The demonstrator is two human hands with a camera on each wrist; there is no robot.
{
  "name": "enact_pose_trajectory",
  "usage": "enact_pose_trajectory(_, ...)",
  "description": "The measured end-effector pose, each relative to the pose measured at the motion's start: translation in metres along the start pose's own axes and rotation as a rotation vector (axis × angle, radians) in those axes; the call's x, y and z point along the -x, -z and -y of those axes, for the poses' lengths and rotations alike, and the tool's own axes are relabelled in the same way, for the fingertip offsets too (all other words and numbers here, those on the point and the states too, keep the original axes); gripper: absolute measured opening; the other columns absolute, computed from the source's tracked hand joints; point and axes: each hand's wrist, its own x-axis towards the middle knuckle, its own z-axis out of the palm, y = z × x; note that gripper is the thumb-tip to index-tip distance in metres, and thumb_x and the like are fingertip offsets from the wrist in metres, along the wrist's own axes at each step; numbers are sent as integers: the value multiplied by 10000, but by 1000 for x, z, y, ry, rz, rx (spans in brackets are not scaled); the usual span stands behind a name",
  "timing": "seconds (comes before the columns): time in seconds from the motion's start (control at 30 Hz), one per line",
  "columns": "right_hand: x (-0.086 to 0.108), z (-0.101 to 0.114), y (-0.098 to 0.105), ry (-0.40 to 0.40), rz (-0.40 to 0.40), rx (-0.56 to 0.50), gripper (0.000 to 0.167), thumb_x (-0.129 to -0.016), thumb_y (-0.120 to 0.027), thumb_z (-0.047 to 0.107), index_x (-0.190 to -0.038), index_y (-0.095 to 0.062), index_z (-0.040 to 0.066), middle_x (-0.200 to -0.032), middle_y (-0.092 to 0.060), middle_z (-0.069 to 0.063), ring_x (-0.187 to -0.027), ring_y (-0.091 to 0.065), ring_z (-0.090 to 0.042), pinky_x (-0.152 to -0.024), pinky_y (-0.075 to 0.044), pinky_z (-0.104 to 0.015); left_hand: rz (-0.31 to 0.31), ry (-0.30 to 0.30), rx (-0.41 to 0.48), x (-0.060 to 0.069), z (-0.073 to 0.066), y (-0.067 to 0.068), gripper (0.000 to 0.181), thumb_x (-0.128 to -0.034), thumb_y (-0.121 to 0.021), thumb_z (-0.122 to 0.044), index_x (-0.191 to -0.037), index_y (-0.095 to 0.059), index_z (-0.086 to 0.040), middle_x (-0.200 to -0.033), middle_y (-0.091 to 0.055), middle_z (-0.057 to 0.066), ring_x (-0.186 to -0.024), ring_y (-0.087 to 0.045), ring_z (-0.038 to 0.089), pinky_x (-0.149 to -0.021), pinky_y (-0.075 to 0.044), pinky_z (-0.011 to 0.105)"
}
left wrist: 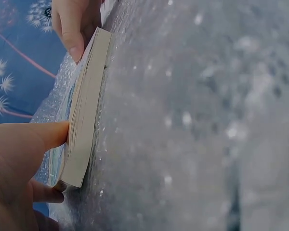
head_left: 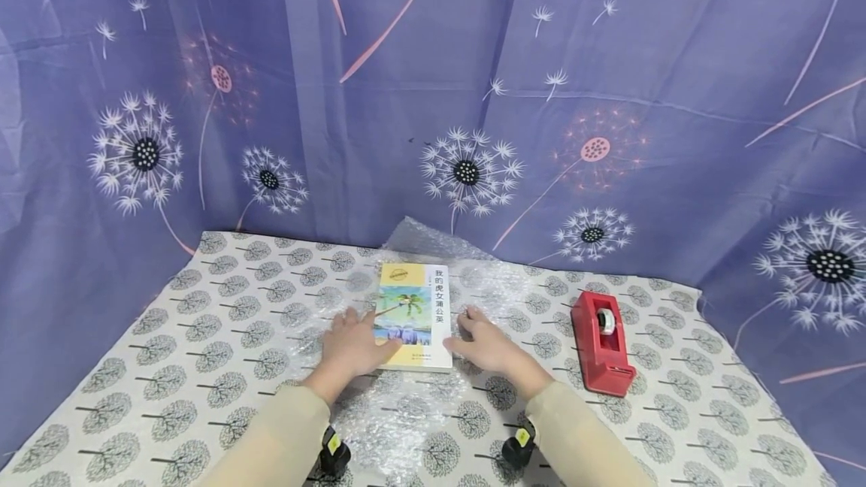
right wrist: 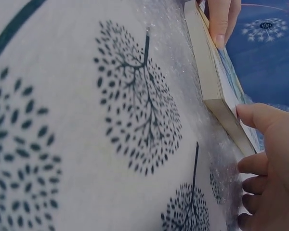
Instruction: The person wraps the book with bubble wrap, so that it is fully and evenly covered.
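A paperback book (head_left: 413, 314) with a palm tree on its cover lies flat on a sheet of clear bubble wrap (head_left: 399, 427). At its left side is my left hand (head_left: 353, 348), fingers spread, the thumb laid on the lower cover. My right hand (head_left: 490, 344) lies along the right side, its thumb touching the book's edge. In the right wrist view the other fingers of that hand (right wrist: 274, 163) rest beside the book, apart from it. The left wrist view shows the page block (left wrist: 89, 110) and a fingertip at the book's near corner.
To the right stands a red tape dispenser (head_left: 604, 344) with a roll of tape (head_left: 607, 321). A tree-patterned cloth (head_left: 230, 322) covers the table. Behind hangs a purple dandelion curtain (head_left: 379, 134), and the wrap's far corner (head_left: 422, 239) leans up against it.
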Motion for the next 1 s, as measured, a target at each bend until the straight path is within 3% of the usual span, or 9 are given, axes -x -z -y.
enact_pose_trajectory(0.23, 6, -6, 6, -16, -13, -10, 731, -898, -574, 449, -1421, -369, -19, -1561, -156, -219, -1434, -155, -413, -1153, -174, -578, 18, 9, 31, 0, -12, -5, 883, -838, -510, -652, -1460, -337, -49, -1519, -160, 326, -1377, -158, 543, -1088, -196, 687)
enact_pose_trajectory(1.0, 15, -25, 18, -33, -28, -29, 700, -896, -582, 389, -1406, -381, -47, -1546, -189, -243, -1426, -158, -433, -1140, -183, -601, 17, -15, 30, 5, -37, -13, 880, -830, -506, -673, -1441, -380, -51, -1512, -213, 312, -1376, -201, 522, -1071, -254, 674)
